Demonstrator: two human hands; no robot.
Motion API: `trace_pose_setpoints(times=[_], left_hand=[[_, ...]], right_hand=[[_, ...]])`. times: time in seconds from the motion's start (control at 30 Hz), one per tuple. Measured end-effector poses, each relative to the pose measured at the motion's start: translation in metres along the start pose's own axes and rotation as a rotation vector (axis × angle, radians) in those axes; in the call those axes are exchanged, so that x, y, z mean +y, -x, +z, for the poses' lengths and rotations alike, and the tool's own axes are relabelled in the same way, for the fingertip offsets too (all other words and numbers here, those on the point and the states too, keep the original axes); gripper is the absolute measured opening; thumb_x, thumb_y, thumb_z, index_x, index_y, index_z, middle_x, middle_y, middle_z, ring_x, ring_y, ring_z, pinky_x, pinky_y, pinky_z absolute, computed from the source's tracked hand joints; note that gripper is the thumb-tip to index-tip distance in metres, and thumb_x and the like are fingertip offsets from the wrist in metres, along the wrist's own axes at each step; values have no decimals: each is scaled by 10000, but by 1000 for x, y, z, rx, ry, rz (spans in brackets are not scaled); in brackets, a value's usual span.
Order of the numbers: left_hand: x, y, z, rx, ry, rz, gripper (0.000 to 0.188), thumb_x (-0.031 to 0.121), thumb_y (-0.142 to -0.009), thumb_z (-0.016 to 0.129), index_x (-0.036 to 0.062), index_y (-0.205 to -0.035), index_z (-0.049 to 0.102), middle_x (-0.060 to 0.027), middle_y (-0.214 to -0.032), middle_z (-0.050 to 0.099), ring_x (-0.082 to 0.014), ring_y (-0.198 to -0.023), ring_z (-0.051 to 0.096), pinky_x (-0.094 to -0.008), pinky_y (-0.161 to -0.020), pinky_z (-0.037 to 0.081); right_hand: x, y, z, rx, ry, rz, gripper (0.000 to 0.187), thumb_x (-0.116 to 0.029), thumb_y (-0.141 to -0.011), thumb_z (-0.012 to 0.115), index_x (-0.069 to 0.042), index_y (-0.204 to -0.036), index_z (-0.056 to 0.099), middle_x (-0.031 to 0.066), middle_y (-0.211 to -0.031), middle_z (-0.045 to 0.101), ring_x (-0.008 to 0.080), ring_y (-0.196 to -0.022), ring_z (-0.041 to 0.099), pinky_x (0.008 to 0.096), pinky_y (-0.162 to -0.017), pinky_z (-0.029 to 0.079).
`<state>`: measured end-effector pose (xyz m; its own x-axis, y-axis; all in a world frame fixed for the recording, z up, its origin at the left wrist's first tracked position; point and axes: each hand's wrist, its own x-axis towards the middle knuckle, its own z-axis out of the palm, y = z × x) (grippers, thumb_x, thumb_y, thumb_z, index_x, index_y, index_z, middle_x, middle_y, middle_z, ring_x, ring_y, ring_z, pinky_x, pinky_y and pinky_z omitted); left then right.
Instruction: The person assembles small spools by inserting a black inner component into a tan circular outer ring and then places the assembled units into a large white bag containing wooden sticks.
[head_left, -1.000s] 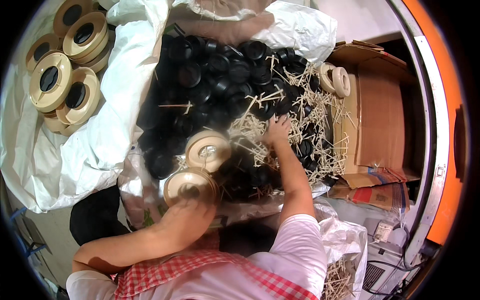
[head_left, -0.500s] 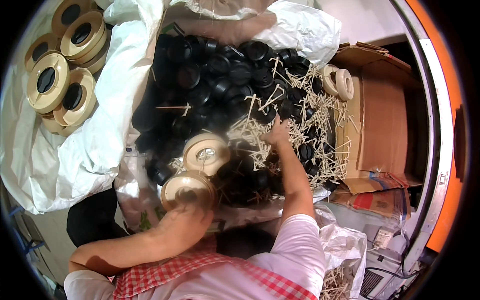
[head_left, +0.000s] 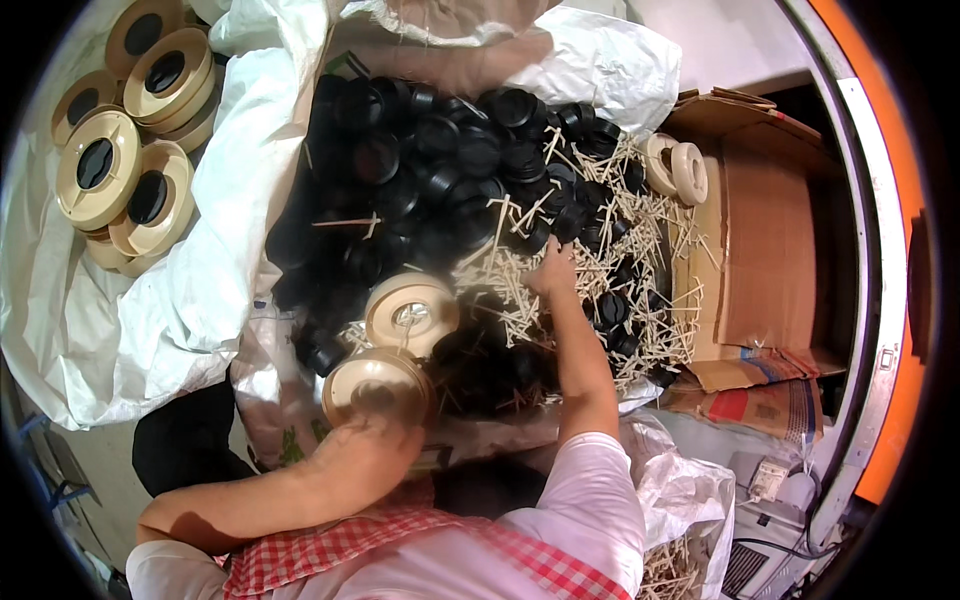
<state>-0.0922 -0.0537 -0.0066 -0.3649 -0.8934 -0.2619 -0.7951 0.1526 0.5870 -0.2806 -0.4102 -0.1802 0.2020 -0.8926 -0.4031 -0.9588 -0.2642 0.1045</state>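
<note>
A round beige plastic lid [head_left: 350, 378] with a darker middle is held at its near edge by my left hand [head_left: 385, 428], whose fingers are partly hidden and blurred. Just beyond it rests a second beige lid [head_left: 440, 315] with an open centre, lying on the pile. My right arm reaches forward into the heap, and my right hand [head_left: 553, 270] has its fingers closed around the near side of a small round black cap [head_left: 570, 222]. Many similar black caps [head_left: 480, 150] surround it, mixed with thin cream-coloured plastic sprue pieces [head_left: 510, 290].
At the left, a white woven sack [head_left: 190, 310] borders stacked beige lids with black centres [head_left: 95, 165]. An opened cardboard box [head_left: 765, 240] stands to the right, with two beige rings [head_left: 689, 173] at its edge. An orange-edged frame [head_left: 880, 300] runs beyond it.
My right hand has shifted slightly, its fingers drawing together at a black cap that now sits at their tips. My left hand and the beige lid stay nearly in place.
</note>
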Motion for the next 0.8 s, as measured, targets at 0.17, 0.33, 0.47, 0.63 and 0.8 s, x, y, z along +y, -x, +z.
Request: trace_pose_setpoints(times=[0.17,0.33,0.47,0.63,0.8], left_hand=[[0,0,4,65,-48,0,416,128,-770,512,0,-1165,536,-139,-972,569,-271,-893,583,-340,-769,506],[-1,1,0,65,-15,32,417,130,-768,514,1,-1163,537,-128,-932,571,-265,-864,589,-334,-729,512],[-2,0,-2,81,-12,29,426,132,-769,511,-8,-1171,529,-131,-936,571,-267,-865,589,-336,-737,510],[-3,2,-1,52,-3,19,433,130,-772,505,-22,-1177,522,-134,-941,570,-274,-860,586,-349,-771,499],[-2,10,-2,103,-63,56,417,143,-764,530,-7,-1153,538,-118,-937,577,-247,-839,586,-312,-745,486]], right_hand=[[-3,-11,-13,-56,-27,54,1140,-373,-550,776,-88,-1452,140,243,-1460,183,433,-1274,338,419,-1042,351],[-11,-6,-5,48,-80,87,991,-264,-589,730,-74,-1418,220,203,-1454,222,401,-1183,448,402,-971,429],[-14,9,6,120,-68,63,901,-208,-604,697,-75,-1390,275,193,-1424,285,398,-1136,482,401,-948,446],[-2,-7,-3,6,-90,39,938,-252,-586,723,-24,-1384,286,223,-1463,225,370,-1188,470,369,-961,440],[-6,1,-7,26,-117,29,841,-240,-605,714,45,-1320,375,233,-1464,220,364,-1189,476,361,-950,449]])
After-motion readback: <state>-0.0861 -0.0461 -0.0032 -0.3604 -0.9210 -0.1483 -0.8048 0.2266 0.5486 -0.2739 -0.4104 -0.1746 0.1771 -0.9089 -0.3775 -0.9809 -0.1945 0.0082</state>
